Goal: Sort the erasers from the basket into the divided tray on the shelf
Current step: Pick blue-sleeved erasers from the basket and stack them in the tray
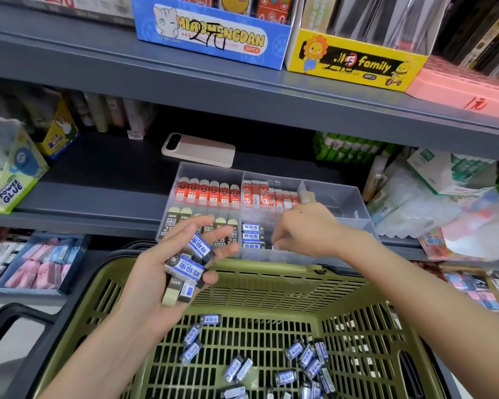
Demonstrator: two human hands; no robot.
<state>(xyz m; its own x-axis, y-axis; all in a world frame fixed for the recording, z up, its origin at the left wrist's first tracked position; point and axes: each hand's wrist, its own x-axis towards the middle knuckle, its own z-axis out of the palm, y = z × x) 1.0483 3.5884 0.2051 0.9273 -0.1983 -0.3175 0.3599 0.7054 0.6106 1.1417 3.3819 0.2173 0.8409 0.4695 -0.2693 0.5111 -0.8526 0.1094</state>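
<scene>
Cradled a loose stack of erasers [185,267] in the left hand [153,283], centre-left of the frame, grip curled round them with the upper fingers half spread. Held the right hand [303,228] low inside the tray [343,197] at centre, fingertips bent beside the blue-sleeved row; could not make out that grip as pinching or bare. Saw many more scattered over the basket [271,272] floor, lower centre and lower right. Judged them light, small, stiff blocks, rubbery at the bare ends yet slick on the glossy paper sleeves, so apt to slide off a stack; best pinched across the long sides, one at a time. Noted hard clear plastic with thin dividers for the tray, olive slotted plastic for the basket, dark matte metal for the shelf [98,194].
</scene>
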